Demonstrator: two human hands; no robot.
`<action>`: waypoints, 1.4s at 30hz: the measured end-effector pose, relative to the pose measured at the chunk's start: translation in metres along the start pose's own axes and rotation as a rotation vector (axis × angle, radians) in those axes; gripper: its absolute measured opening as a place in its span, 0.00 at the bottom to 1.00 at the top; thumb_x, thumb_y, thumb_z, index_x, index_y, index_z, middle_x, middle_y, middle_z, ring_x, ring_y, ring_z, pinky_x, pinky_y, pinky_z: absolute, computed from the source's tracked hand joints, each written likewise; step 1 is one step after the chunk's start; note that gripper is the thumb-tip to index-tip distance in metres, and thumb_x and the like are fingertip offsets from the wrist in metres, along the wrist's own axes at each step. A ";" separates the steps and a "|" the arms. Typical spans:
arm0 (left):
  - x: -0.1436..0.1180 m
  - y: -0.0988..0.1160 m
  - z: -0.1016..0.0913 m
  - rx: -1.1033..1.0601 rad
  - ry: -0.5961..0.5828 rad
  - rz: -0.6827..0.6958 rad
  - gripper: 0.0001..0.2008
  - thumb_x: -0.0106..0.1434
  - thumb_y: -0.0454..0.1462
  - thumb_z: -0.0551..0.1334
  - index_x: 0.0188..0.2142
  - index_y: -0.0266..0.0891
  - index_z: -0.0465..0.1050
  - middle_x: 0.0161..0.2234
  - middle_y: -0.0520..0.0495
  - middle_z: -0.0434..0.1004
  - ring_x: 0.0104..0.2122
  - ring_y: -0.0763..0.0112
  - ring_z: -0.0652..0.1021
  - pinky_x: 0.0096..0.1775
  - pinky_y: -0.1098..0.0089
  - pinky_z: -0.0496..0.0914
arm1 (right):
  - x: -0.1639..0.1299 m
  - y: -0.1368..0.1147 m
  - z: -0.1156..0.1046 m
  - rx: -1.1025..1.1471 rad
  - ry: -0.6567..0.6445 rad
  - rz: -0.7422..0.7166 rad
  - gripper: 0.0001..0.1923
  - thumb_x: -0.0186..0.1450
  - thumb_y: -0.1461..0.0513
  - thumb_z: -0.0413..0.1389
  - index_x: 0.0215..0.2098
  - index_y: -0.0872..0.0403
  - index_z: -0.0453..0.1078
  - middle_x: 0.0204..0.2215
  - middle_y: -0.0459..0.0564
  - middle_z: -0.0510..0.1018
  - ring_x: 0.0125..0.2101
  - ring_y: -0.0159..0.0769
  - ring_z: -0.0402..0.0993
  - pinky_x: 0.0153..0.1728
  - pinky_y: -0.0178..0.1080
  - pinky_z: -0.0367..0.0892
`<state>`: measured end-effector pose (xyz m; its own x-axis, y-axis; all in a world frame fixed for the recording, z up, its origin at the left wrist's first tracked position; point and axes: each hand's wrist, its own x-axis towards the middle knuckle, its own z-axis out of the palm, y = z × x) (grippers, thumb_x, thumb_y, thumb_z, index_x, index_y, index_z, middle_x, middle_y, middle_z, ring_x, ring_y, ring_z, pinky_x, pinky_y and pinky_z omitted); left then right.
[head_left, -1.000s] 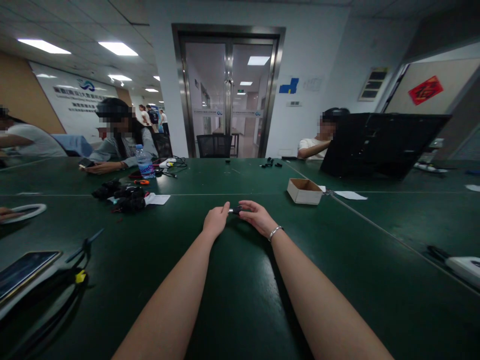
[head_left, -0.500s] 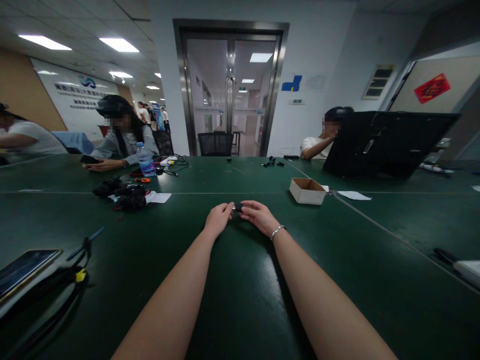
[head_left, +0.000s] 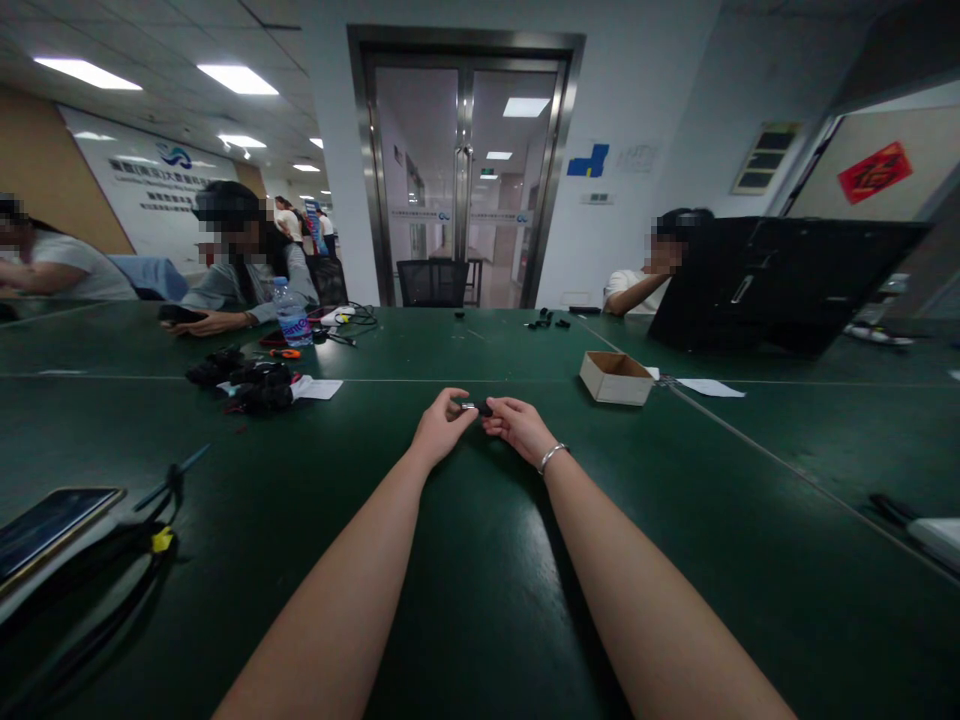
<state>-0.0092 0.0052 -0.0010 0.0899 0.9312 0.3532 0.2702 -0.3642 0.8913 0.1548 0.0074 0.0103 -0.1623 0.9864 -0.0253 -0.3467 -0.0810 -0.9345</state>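
Observation:
A small black stick with a silver metal end (head_left: 485, 408), which looks like a USB flash drive, is held just above the green table (head_left: 480, 560). The fingertips of my right hand (head_left: 523, 430) are pinched on its black part, and a silver bracelet (head_left: 553, 457) circles that wrist. On the silver end's side, my left hand (head_left: 439, 430) has its thumb and index finger parted. The left thumb tip is close to the metal end; whether it touches is hard to tell.
An open cardboard box (head_left: 616, 380) stands ahead to the right, near white paper (head_left: 711, 387). Dark bundled items (head_left: 247, 382) and a water bottle (head_left: 291, 315) are ahead left. A phone (head_left: 52, 530) and black straps (head_left: 135, 580) lie near left. A large black monitor (head_left: 780, 285) stands far right.
My left fingers have parted from their pinch at the silver end, with the index finger raised. My right hand still grips the black part.

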 end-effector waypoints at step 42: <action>0.001 -0.001 -0.001 -0.049 -0.078 -0.116 0.16 0.60 0.41 0.55 0.47 0.38 0.67 0.23 0.52 0.69 0.22 0.74 0.68 0.27 0.74 0.61 | 0.000 0.004 -0.001 -0.018 -0.034 -0.020 0.06 0.58 0.67 0.63 0.32 0.61 0.70 0.22 0.50 0.74 0.21 0.28 0.71 0.21 0.27 0.69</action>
<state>-0.0101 0.0066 -0.0014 0.1354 0.9648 0.2257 0.2357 -0.2526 0.9384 0.1544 0.0070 0.0066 -0.1872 0.9823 0.0052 -0.3338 -0.0586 -0.9408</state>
